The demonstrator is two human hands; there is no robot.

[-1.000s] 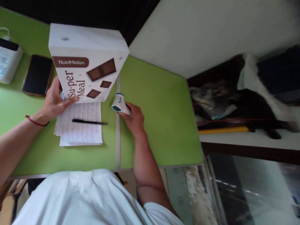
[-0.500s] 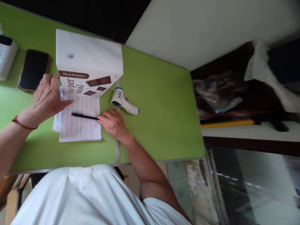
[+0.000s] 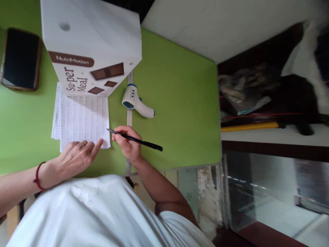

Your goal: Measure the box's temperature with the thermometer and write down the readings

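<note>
A black pen (image 3: pixel 138 140) is pinched in my right hand (image 3: pixel 128 142), its bare tip pointing left over the right edge of the paper sheets (image 3: pixel 84 120). The sheets are covered in rows of small writing and lie slightly fanned. My left hand (image 3: pixel 78 156) rests flat across their lower edge, fingers stretched out and holding nothing. Behind the sheets stands a white box (image 3: pixel 92 37) marked "NutriMotion Su-per Meal", its lower edge over the top of the papers. Whether the pen tip touches the paper, I cannot tell.
A white and blue infrared thermometer (image 3: pixel 137 103) lies right of the papers. At the left is a dark phone (image 3: pixel 22 60). The green table (image 3: pixel 180 109) meets a wall at the back; a shelf with a plastic bag (image 3: pixel 246 91) stands to the right.
My left hand has moved from beside the box down onto the papers' lower edge. My right hand has lifted the pen from the sheets and turned it into a writing grip.
</note>
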